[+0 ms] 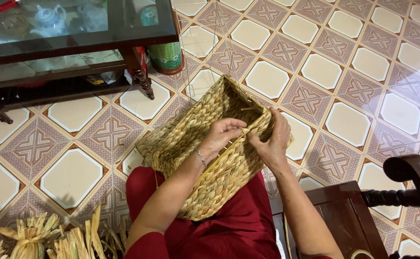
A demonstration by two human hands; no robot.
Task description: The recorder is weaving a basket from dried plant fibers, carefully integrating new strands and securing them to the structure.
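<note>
A rectangular woven basket [205, 148] of pale straw-coloured plaited fibre lies tilted across the person's lap, on dark red clothing [234, 225], its open mouth facing the far right and its base toward the near side. Both hands meet at the basket's rim. The left hand [222, 134], with a thin bracelet at the wrist, is curled with its fingertips pinched on a loose fibre strand [245, 130] at the rim edge. The right hand [272, 141] is clenched around the rim corner just beside it, thumb inside and fingers on the outer wall, its fingertips touching the same strand. On the far left stands a dark wooden bench with a glass top [75, 33], showing a white teapot [49, 19] through the glass. A green woven container [166, 56] sits on the floor beside its leg. The floor [344, 72] is tiled in a cream and pink pattern. Bundles of dried fibre [51, 237] lie at the near left, and a dark wooden chair [363, 211] stands at the near right.
</note>
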